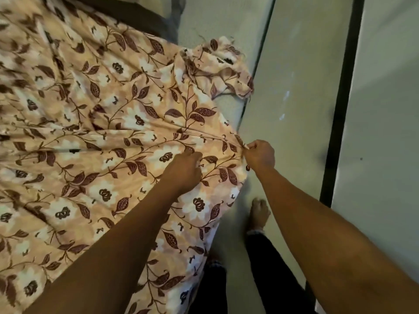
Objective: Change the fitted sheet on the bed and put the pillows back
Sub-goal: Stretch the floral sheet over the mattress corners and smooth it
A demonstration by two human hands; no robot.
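Note:
A peach sheet (95, 123) printed with brown leaves and white flowers covers the bed and fills the left of the view. It hangs over the bed's right side, with creases running toward my hands. My left hand (184, 171) lies on top of the sheet with its fingers curled into the cloth. My right hand (259, 155) pinches the sheet's edge at the bed's side. A loose bunched corner of the sheet (222, 64) lies farther along the edge, with pale mattress showing beside it. No pillows are in view.
A pale floor (294, 87) runs along the right of the bed. A dark vertical strip (340, 109) crosses it farther right. My bare foot (258, 214) and dark trouser legs stand close to the bed's side. A dark object (136, 14) lies at the top.

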